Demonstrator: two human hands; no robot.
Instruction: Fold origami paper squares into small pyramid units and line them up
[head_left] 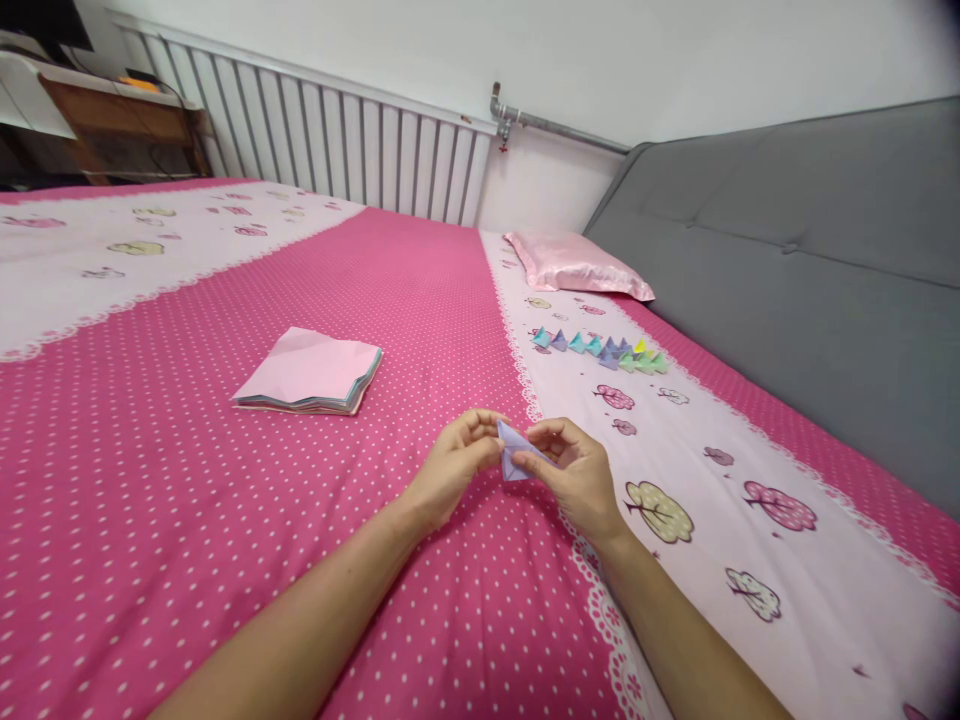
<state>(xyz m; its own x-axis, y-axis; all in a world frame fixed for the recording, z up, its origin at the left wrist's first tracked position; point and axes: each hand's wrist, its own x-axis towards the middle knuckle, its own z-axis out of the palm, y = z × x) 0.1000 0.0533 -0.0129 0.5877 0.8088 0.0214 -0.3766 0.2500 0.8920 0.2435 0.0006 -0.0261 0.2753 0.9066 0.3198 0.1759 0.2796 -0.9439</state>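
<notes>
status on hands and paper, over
Left hand and right hand pinching folded lavender paper. Paper partly hidden by grip. Nothing blocking the hands; pink-topped paper stack lies apart, left.

From the wearer's head, the single view looks forward and down past the left hand (pixel 457 458) and right hand (pixel 582 472), close at centre, across the pink bedspread (pixel 405 300) to the farther radiator (pixel 315 128) and wall (pixel 585 50).

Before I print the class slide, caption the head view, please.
Left hand and right hand hold folded lilac paper over the dotted pink bedspread.
</notes>
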